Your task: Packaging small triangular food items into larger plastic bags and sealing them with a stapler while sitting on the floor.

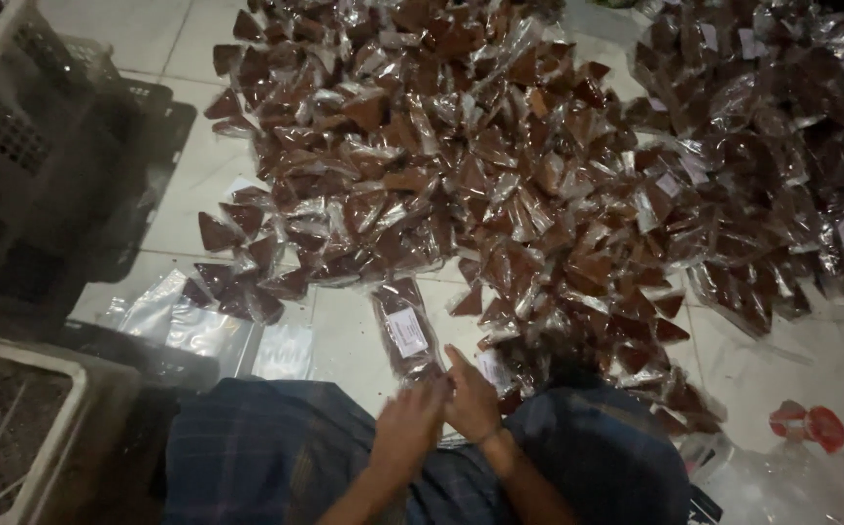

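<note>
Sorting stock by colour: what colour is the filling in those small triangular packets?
Reddish brown, in clear plastic triangular packets; head view.

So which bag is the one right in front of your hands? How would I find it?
Start at the big heap of clear packets of brown triangles on the white tiled floor. Follow its near edge down toward the two hands, left hand and right hand, above the checked cloth lap. The long bag lies alone there, and unlike the loose small packets it carries a white label.

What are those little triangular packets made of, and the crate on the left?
The packets look like thin clear plastic film, glossy and crinkled, catching glints over a brown filling. The crate seems rigid moulded plastic, pale and matt, judging by its perforated grid walls.
</note>
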